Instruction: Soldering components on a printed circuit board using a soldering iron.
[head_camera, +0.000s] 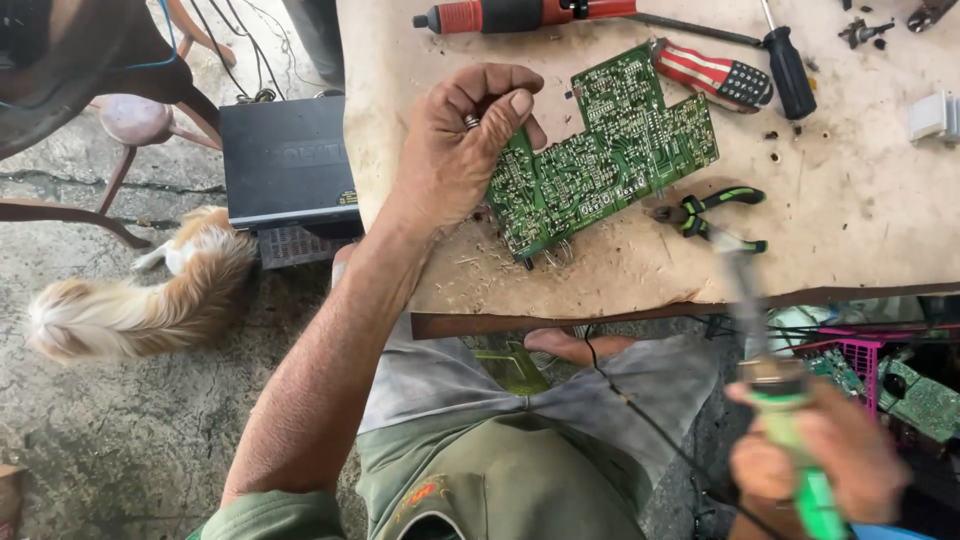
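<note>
Head view: left hand (455, 150) pins board (600, 155) on tabletop (860, 210); right hand (815, 455) grips blurred soldering iron (775, 385). Advisable: keep board flat, tip steady.

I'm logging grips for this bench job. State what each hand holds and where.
Left hand holds the green circuit board by its left edge. Right hand has its grip around the green handle of a soldering iron, blurred.

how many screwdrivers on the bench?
3. Red-and-black-handled screwdriver along the top edge; striped red-and-white-handled screwdriver beside the green circuit board; black-handled screwdriver right of that. More may lie out of frame.
</note>
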